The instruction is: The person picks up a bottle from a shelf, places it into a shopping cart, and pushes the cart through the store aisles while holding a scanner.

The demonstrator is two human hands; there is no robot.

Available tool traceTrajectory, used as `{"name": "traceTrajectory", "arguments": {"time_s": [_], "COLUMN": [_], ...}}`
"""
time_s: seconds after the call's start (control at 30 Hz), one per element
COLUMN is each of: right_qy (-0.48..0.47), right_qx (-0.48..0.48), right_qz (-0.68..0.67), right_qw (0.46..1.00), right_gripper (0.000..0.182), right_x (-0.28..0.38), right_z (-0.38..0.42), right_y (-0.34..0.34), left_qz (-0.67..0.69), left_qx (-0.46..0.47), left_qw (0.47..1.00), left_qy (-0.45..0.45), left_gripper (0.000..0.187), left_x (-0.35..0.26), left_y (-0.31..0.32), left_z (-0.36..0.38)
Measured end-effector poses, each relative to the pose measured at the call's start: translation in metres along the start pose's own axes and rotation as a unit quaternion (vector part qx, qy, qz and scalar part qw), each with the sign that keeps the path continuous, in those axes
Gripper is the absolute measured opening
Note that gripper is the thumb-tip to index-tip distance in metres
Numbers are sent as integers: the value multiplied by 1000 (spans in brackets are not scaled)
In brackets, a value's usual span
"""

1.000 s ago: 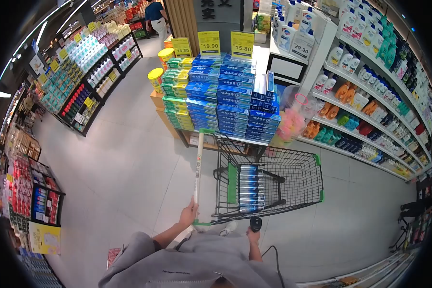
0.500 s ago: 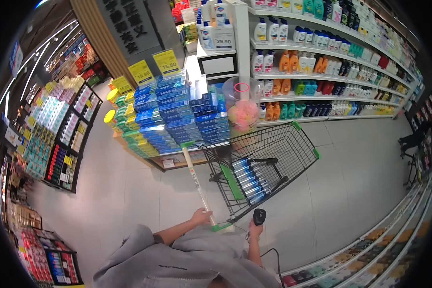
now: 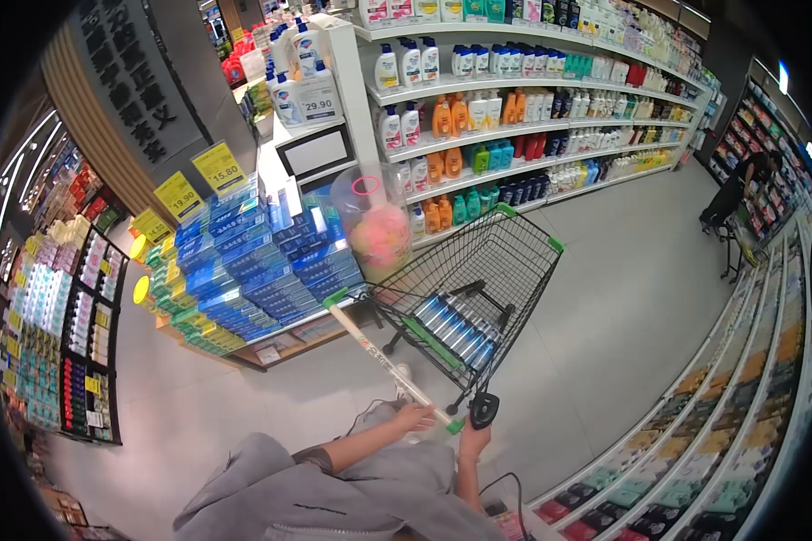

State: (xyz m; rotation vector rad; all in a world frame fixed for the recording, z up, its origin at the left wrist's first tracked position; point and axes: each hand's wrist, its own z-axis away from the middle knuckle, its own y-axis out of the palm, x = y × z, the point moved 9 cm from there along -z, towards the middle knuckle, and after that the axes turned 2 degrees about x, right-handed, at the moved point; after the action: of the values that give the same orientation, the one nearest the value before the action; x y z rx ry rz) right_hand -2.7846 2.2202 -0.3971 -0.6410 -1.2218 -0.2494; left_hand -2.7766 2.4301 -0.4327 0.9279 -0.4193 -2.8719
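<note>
A wire shopping cart (image 3: pixel 537 257) with green corners stands in front of me, tilted across the view. Several blue-and-silver cans or bottles (image 3: pixel 460 329) lie packed together in its lower part. My left hand (image 3: pixel 412 418) is at the near end of the pale cart handle (image 3: pixel 374 353), its fingers curled against the bar. Just right of the handle's green end cap, my right hand (image 3: pixel 475 440) grips a black oval handheld device (image 3: pixel 484 410). A thin dark cable hangs near my right forearm.
Stacked blue boxes (image 3: pixel 253 270) and a clear bin with pink and yellow contents (image 3: pixel 381 236) stand beside the cart's left side. Bottle shelves (image 3: pixel 532 126) line the back. A low shelf (image 3: pixel 695 424) runs along the right. A person in dark clothes (image 3: pixel 735 194) is at far right.
The view has turned right, so the displays and cart sit further left. My left hand has come closer to the right hand and the handle's near end. A person at right shows more fully.
</note>
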Motion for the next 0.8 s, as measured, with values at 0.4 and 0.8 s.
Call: {"name": "traceTrajectory", "arguments": {"time_s": [0.4,0.8], "right_qy": [-47,-24], "right_qx": [-202,-155], "right_qz": [274,452], "right_qw": [939,878], "right_gripper": [32,37], "right_x": [68,85], "right_z": [-108,-229], "right_y": [-19,-12], "left_qz": [-329,-554], "left_qx": [-184,-254], "left_qw": [825,750], "left_qy": [422,257], "left_gripper": [22,28], "left_x": [-267,-383], "left_y": [-73,-131], "left_z": [-41,-190]}}
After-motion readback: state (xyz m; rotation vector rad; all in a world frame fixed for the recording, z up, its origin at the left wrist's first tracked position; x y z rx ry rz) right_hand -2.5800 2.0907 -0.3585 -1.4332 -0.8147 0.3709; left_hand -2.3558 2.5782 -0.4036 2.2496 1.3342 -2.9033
